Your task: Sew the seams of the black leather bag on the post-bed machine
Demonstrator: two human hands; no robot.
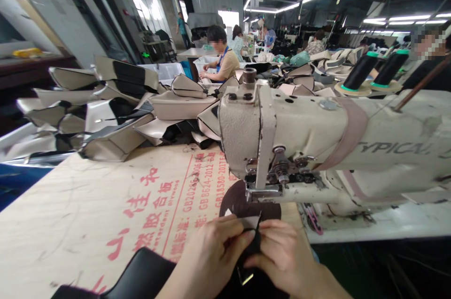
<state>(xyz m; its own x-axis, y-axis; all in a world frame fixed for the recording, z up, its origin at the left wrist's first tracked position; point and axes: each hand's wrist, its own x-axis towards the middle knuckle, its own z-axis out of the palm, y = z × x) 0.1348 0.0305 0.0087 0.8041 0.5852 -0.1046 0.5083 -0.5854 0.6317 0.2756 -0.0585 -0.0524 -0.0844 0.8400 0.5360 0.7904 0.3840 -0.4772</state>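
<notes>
In front of the sewing machine (296, 120), my left hand (220, 245) and my right hand (283, 247) are close together. Their fingers pinch a dark cover piece (254, 245) with a pale grey flap (248, 222) at its upper edge. A small shiny edge shows below my fingertips. More black, leather-like material (143, 268) lies at the lower left; whether it joins the held piece is hidden by my left forearm. A dark round pad (234, 198) sits under the machine's needle area, just beyond my hands.
A plywood tabletop (95, 205) with red printing spreads to the left. Beige-and-black sewn covers (116, 134) are heaped along its far edge. Two black thread cones (359, 72) stand behind the machine. A co-worker (225, 61) sits beyond the heap, with other people farther back.
</notes>
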